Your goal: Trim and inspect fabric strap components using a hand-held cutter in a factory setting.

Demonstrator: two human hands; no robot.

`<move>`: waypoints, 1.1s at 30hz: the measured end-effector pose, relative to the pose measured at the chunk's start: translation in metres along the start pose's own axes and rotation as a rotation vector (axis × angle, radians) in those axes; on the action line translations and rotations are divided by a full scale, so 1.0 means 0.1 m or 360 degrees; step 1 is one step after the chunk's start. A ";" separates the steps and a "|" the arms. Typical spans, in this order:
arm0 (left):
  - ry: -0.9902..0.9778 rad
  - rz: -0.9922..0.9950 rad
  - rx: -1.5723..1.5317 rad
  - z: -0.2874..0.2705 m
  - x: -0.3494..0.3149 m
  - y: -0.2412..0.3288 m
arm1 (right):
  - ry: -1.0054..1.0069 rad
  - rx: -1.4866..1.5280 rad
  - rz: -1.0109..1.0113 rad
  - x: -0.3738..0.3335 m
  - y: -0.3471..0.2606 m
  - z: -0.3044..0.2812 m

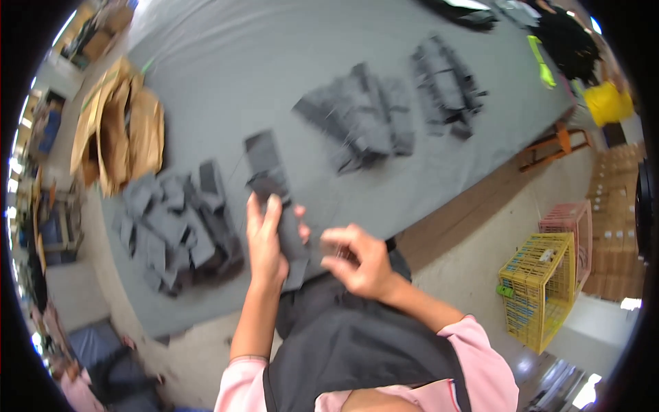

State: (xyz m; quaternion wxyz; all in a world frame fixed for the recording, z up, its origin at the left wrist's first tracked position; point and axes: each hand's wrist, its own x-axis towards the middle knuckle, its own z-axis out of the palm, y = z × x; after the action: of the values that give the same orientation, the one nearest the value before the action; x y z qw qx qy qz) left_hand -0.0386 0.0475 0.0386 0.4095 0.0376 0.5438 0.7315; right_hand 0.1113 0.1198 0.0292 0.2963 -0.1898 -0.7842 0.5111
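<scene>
My left hand [264, 240] is closed around a dark grey fabric piece [294, 237]; thumb and forefinger lie on top, and other fingertips show past its right edge. Just beyond it on the table lies another dark strip [262, 152], reaching away from me. To the right, apart from the fabric, my right hand [364, 264] is curled in, thumb toward the fingers. Something small and dark sits in its grip, too blurred to name. A loose heap of dark fabric pieces [180, 230] lies left of my left hand.
The table wears a grey cover [213, 82]. Farther right on it lie fanned fabric stacks [360, 117] and another fabric bundle [447, 89]. An open brown paper bag [120, 134] stands at the left edge. Beyond the right edge are a yellow crate [539, 292] and a pink crate [580, 226].
</scene>
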 end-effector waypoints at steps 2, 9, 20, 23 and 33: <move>0.0044 0.0036 -0.0006 0.00 -0.01 -0.04 | -0.0102 -0.0189 0.0137 0.09 0.02 0.03; 0.0132 0.0025 0.0012 -0.15 -0.07 -0.05 | -0.0199 -0.0359 -0.0023 0.07 0.04 -0.04; 0.0045 -0.0030 0.0043 -0.18 -0.11 -0.07 | -0.0359 -0.0531 -0.0100 0.09 -0.01 -0.01; 0.0058 -0.0048 0.0028 -0.19 -0.10 -0.07 | -0.0329 -0.0440 -0.0011 0.07 0.02 -0.01; 0.0070 -0.0066 0.0037 -0.19 -0.12 -0.09 | -0.0386 0.0547 0.0649 0.01 0.20 0.07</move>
State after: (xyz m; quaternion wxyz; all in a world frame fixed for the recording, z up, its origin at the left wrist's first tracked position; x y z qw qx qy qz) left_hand -0.0353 0.0255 0.0284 0.4120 0.0150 0.5620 0.7171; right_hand 0.1055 0.1236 0.0091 0.1194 -0.2280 -0.6615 0.7044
